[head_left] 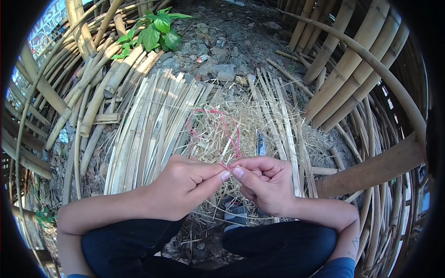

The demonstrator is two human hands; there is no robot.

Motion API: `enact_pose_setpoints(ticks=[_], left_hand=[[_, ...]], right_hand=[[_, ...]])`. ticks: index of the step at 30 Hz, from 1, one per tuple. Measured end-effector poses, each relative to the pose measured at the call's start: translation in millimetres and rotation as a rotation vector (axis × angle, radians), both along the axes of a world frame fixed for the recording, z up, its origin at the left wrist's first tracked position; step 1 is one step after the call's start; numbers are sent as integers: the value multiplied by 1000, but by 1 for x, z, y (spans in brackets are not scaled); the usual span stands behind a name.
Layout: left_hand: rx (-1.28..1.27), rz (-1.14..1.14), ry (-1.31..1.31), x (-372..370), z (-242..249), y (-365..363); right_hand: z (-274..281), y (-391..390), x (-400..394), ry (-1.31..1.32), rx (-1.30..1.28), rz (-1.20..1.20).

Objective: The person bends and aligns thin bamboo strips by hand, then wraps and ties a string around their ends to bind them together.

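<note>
My left hand [183, 187] and my right hand [269, 184] meet in front of my knees, thumbs and forefingers pinched fingertip to fingertip. Between them runs a thin pink string [238, 139], and both hands grip it. Its loose length loops forward over a heap of pale bamboo shavings [215, 127]. A light, narrow strip [226, 149] rises from just beyond the fingertips. The short bit of string right at the thumbs is mostly covered by the fingers.
Split bamboo slats [146, 134] lie to the left, with more slats [283, 123] to the right. A dark flat object [262, 142] rests on the shavings. Thick bamboo poles [375, 167] crowd the right side. A leafy plant [160, 34] grows beyond, near rubble [222, 53].
</note>
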State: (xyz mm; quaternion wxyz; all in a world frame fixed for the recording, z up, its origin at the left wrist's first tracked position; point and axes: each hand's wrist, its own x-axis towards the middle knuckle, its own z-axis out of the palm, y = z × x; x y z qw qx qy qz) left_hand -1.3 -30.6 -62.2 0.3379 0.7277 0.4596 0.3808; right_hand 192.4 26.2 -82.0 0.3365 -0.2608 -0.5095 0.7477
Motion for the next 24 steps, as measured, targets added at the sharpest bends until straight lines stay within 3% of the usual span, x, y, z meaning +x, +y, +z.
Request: enact_pose_setpoints(ticks=[4,9,15,20,24], left_hand=[[-78,24,-137,3,0,-2],[-529,46,-343,2,11,-1],[-746,47,-538,-1,9,1],[-836,66,-532,-4,12,2],[-844,45,-520,-6,18,-2]], right_hand=[[0,-4,1,-64,62,-14],[3,-7,1,-73,94,-6],[-1,-9,3,-68,188,11],[-3,-6,5,-49,181,23],[1,7,12,-118,241,192]])
